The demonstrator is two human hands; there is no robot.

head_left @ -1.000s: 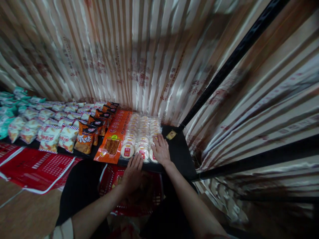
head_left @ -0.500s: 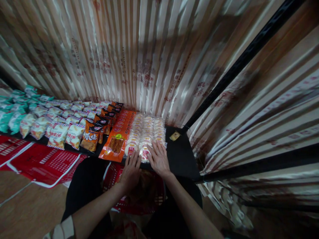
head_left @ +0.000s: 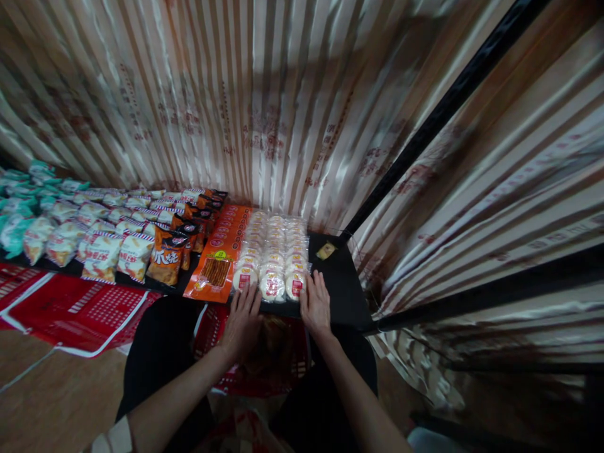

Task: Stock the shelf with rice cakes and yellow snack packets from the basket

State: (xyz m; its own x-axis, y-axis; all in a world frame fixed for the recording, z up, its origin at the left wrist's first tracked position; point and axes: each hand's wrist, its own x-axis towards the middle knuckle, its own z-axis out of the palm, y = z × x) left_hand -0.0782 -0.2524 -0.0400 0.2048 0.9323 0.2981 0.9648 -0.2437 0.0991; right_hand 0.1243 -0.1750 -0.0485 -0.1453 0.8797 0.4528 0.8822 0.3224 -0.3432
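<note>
Three rows of wrapped round white crackers (head_left: pixel 272 284), each front one with a red-and-white label, lie on a black shelf (head_left: pixel 346 280). My left hand (head_left: pixel 243 319) rests its outstretched fingertips against the front of the left row. At the right side of the right row is my right hand (head_left: pixel 316 306), fingers extended along the outer front cracker. Neither hand grips anything. Directly left of the crackers lies a flat orange snack packet (head_left: pixel 216 267) with brown sticks printed on it.
Left along the shelf stand orange-and-black snack bags (head_left: pixel 165 258), white striped bags (head_left: pixel 101 257) and teal bags (head_left: pixel 16 233). A small gold packet (head_left: pixel 326 251) lies at the right. Red baskets (head_left: pixel 89 311) sit below. Black posts (head_left: pixel 443 123) and a pleated curtain (head_left: pixel 283 94) border the shelf.
My right hand has moved right, from on top of the crackers to the outer side of the right row, uncovering its front cracker. My left hand stays at the left row's front.
</note>
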